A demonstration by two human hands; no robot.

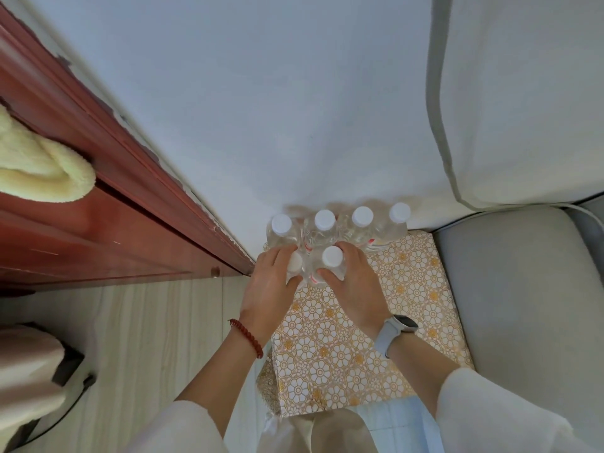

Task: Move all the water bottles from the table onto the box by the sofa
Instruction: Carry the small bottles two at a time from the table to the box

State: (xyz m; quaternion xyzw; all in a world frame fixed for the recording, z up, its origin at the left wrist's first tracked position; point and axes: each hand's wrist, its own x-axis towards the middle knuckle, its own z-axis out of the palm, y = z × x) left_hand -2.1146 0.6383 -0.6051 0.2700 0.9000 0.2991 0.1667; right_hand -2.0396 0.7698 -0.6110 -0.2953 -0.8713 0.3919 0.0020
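Against a white wall, from left: a pale yellow fleece cloth (pixel 45 168) hangs on a reddish-brown wooden cabinet (pixel 108 204) above light wood flooring (pixel 140 338). Beside it, a box (pixel 356 351) wrapped in gold-and-white floral paper stands between the cabinet and a grey sofa (pixel 523 289). On the box's far edge, four clear water bottles with white caps (pixel 343 228) stand upright in a row against the wall. In front of them, the person's left hand (pixel 271 289), a red bead bracelet (pixel 246 338) at the wrist, grips one bottle (pixel 295 264), its fingers curled round the neck. Just beside it, the right hand (pixel 354 286), wearing a pale blue watch (pixel 395 331), grips a second bottle (pixel 331 256) by the shoulder. Both held bottles stand upright on the box, touching the back row. A white cushion (pixel 523 93) sits atop the sofa at right.
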